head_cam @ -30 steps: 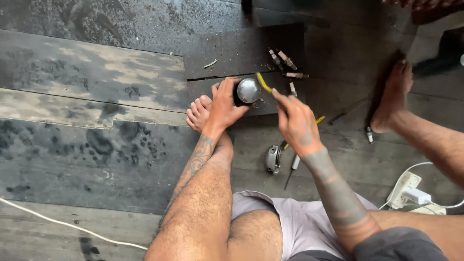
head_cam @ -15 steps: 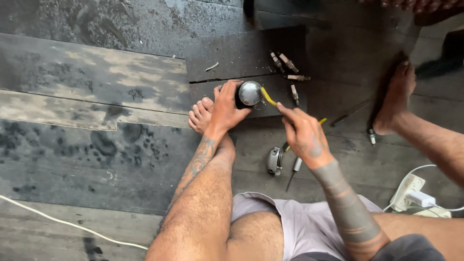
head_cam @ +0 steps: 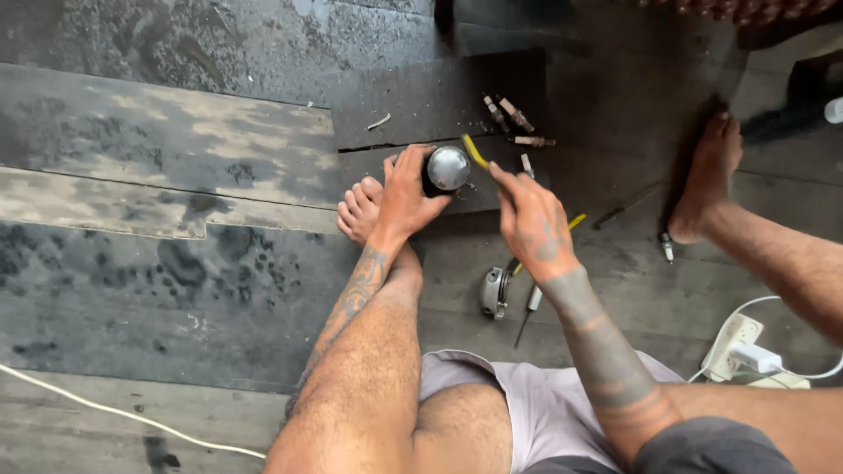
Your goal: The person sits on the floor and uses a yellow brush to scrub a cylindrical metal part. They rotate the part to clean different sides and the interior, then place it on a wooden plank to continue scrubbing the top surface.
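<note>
Metal dome (head_cam: 449, 168) on the floor board (head_cam: 176, 149), your left hand (head_cam: 406, 197) closed around it, your right hand (head_cam: 531, 219) gripping a yellow tool (head_cam: 475, 151) just beside the dome, spark plugs (head_cam: 514, 118) near.

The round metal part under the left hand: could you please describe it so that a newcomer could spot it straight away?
Start at the dark floorboards and find the bare foot near the middle. Just right of its toes, the left hand grips a dark, round part with a shiny domed metal cap. Unlike the thin, rod-like pieces beyond it, it is stout and gleaming, and the right hand holds a yellow-handled tool beside it.
</note>
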